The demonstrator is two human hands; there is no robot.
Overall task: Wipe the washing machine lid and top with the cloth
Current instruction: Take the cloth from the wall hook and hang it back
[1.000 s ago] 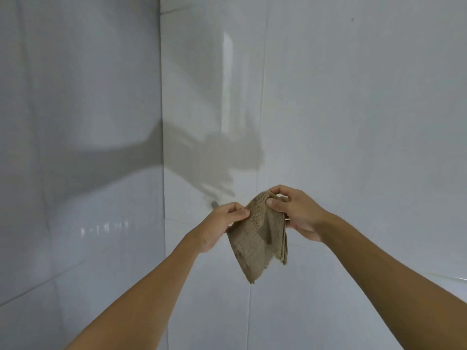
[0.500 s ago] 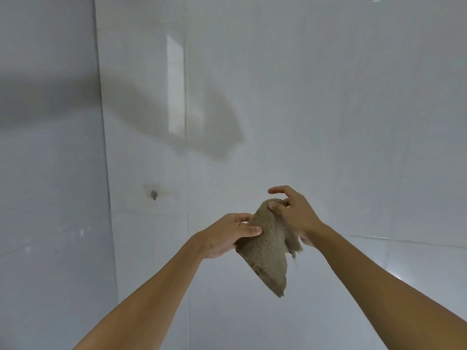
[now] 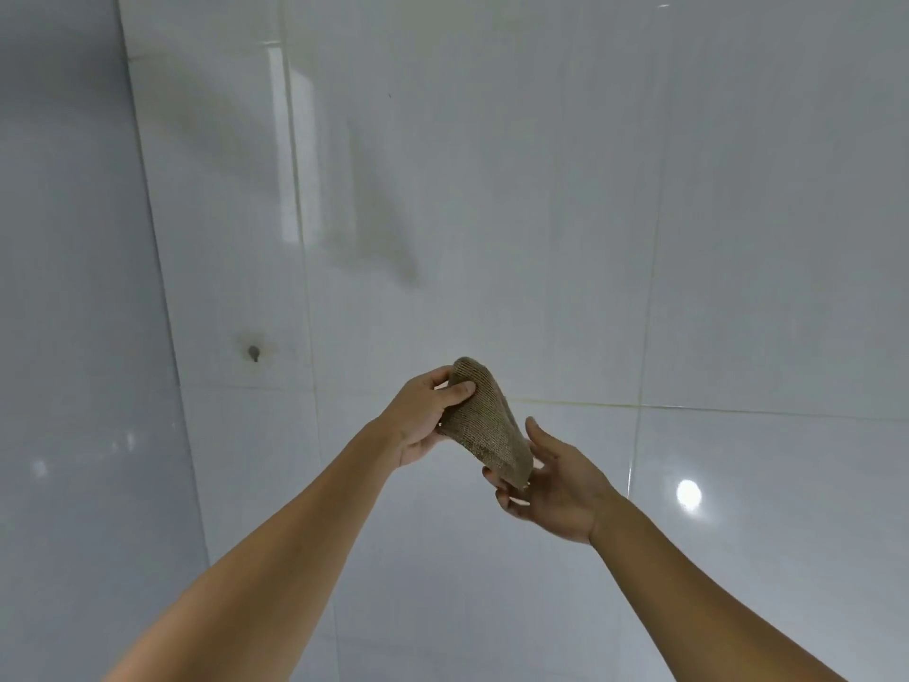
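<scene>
At the far left a grey side wall (image 3: 74, 337) is standing in shade, meeting at a vertical corner the glossy white tiled wall (image 3: 541, 214) that is filling the rest of the view. Just right of that corner a small dark peg or hook (image 3: 253, 353) is sticking out of a tile, ringed by a faint brownish stain; what exactly it is cannot be told. Further right the left forearm is reaching up from the bottom edge, and the left hand (image 3: 423, 418) is gripping the upper end of the cloth (image 3: 484, 423), its thumb pressing on the near face and its fingers (image 3: 439, 378) curling around the far side, clenched on the fabric. The cloth, a coarse brown woven piece, is being held bunched in the air in front of the tiles, slanting down to the right. Its lower end is lying against the fingers of the right hand (image 3: 556, 484), which is cupping beneath it palm-up with the thumb standing free, touching but not closing on the fabric. At the far right a round light glare (image 3: 688, 493) is shining on a lower tile.
</scene>
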